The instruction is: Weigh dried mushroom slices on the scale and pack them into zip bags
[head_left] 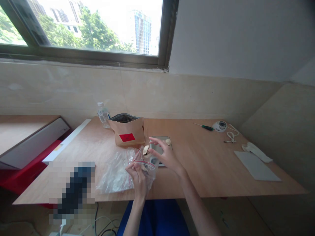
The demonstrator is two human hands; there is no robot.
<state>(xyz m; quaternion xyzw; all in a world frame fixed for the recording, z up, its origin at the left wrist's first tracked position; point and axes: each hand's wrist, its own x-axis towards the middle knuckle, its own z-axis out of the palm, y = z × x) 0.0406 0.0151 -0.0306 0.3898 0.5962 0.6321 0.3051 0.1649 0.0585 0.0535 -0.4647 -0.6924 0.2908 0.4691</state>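
The left hand (139, 178) pinches a zip bag (152, 173) beside the scale (158, 149) on the counter (201, 167); the right hand (166, 154), fingers parted, hovers over the scale, a pale piece (146, 150) near its thumb; best keep the bag's mouth wide and steady

place: small work room | table (197, 154): wood, with scale (158, 148) and screwdriver (207, 127) on it | window (103, 55): trees (94, 31), tall building (141, 32) outside | floor (236, 216): cords (96, 213)
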